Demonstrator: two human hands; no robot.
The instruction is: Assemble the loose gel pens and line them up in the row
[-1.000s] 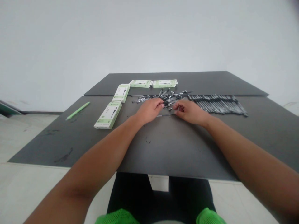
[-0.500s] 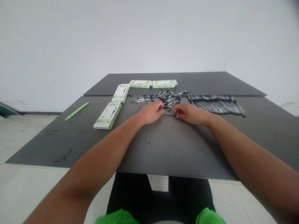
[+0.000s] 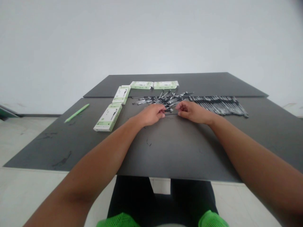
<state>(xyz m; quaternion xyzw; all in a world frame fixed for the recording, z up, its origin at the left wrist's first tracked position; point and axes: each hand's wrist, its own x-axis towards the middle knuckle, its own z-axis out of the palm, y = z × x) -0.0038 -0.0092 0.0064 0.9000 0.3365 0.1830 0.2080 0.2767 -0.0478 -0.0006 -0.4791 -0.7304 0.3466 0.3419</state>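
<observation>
A loose heap of black and clear pens [image 3: 167, 98] lies at the middle of the dark table. At its near left edge my left hand [image 3: 153, 114] has its fingers closed round a pen whose tip end [image 3: 169, 110] sticks out to the right. My right hand [image 3: 192, 112] is just right of the heap, its thumb and fingers curled but apart, with nothing visible between them. Right of it lies a row of pens [image 3: 219, 105], side by side.
Two green-and-white boxes [image 3: 108, 117] [image 3: 121, 94] stand left of the heap. Two more boxes [image 3: 142, 84] [image 3: 166, 84] lie behind it. A green pen [image 3: 77, 113] is at the far left of the table [image 3: 165, 151].
My right hand has opened a little and moved slightly up and right, away from the pen end by my left hand. The view has shifted slightly.
</observation>
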